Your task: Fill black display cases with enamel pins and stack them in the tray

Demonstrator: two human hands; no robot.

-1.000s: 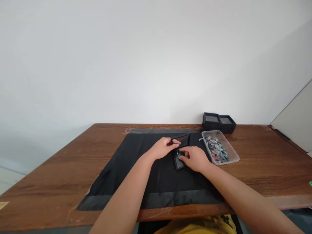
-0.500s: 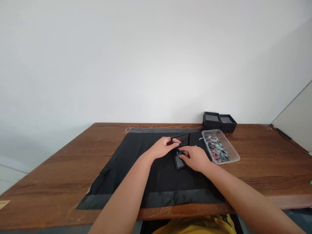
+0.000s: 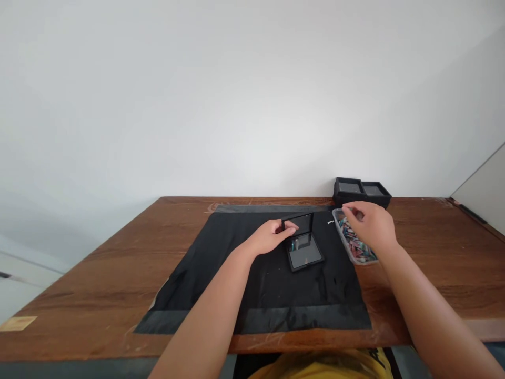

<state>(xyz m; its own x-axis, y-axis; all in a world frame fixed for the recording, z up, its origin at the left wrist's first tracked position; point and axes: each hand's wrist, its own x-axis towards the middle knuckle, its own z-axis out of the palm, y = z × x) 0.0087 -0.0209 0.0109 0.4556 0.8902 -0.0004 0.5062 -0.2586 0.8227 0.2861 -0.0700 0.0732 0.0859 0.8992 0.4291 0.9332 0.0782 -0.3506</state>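
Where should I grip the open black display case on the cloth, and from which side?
Judging by its pose, grip the raised lid at its left edge, from the left, as the left hand does now. The lid stands tilted up from the far side, its edge free, while the case base lies flat on the black cloth, offering little to pinch.

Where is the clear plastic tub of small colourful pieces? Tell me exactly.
In the head view, the clear plastic tub sits on the wooden table just off the black mat's right edge, under the right hand, with two black boxes behind it.
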